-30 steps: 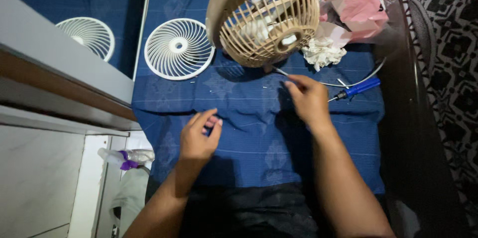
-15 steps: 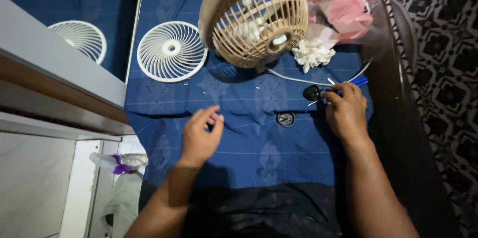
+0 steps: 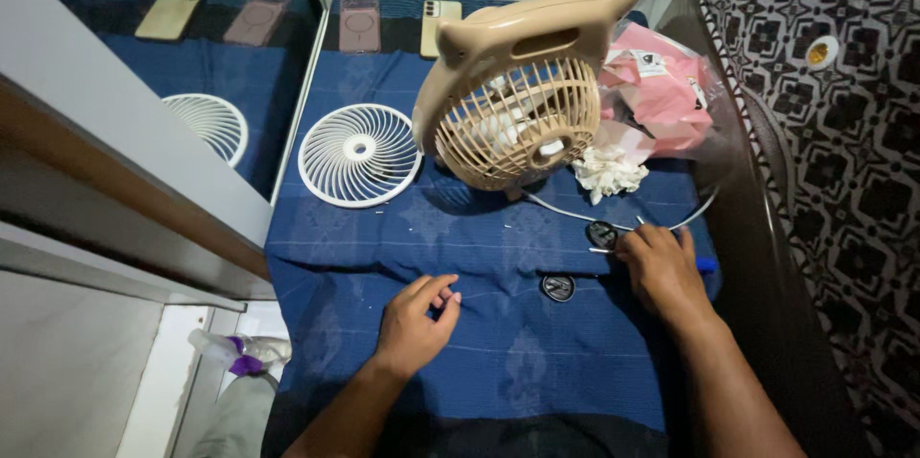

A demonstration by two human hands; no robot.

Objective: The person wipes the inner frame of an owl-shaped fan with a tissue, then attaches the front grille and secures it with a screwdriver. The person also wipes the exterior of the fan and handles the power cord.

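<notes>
Two hands are seen over a blue cloth (image 3: pixel 498 353) spread on the work surface. The right hand (image 3: pixel 661 271) is laid palm down at the cloth's right side, fingers curled over a blue-handled screwdriver (image 3: pixel 706 264), of which only the handle's end shows past the hand; whether the tool is actually gripped cannot be told. Just left of its fingertips a small black round part (image 3: pixel 602 234) is seen, and a second black disc (image 3: pixel 557 286) lies a little lower on the cloth, between the two hands. The left hand (image 3: pixel 415 324) is rested near the cloth's middle, loosely half closed, with thumb and fingertips brought near each other; nothing can be made out in it. Behind the hands a beige fan (image 3: pixel 517 103) is stood with its rear cage facing the camera, its white cord (image 3: pixel 613 220) curved across the cloth toward the right hand. To the fan's left a white grille (image 3: pixel 359 153) is laid flat. A crumpled white tissue (image 3: pixel 609 171) and a pink bag (image 3: pixel 661 94) are placed to the fan's right. Two phones (image 3: pixel 393 22) lie at the cloth's far edge, and a spray bottle (image 3: pixel 235 354) is seen on the floor at lower left.
</notes>
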